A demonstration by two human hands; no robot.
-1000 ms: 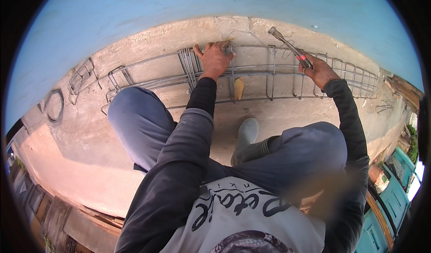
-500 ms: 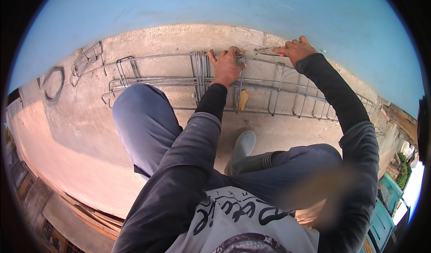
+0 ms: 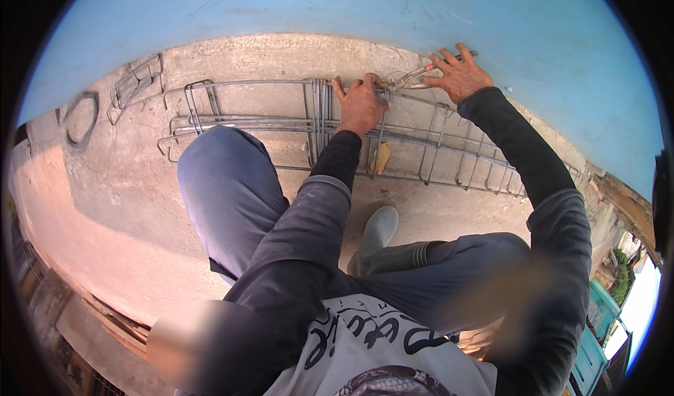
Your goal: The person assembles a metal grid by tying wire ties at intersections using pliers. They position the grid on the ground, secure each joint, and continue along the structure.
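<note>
A long steel rebar cage (image 3: pixel 267 123) lies across the concrete in front of me. Several stirrups are bunched together (image 3: pixel 319 111) left of my hands. My left hand (image 3: pixel 360 109) is closed at the cage's far bar beside a stirrup, with its fingertips partly hidden. In my right hand (image 3: pixel 463 78) are metal pincers (image 3: pixel 413 76) with red on one handle. Their handles are spread apart under loosely spread fingers. The pincer jaws meet the far bar right by my left fingertips; any wire between them is too small to make out.
A blue wall (image 3: pixel 316 6) rises just beyond the cage. Bent stirrups (image 3: pixel 137 87) and a wire ring (image 3: pixel 83 121) lie at the far left. A yellowish scrap (image 3: pixel 381 157) sits among the bars. My boot (image 3: pixel 380 229) stands close to the near bar.
The pincers have moved left to the bar junction by my left hand, and their handles have opened wide. My right fingers have spread. My left hand has shifted slightly right.
</note>
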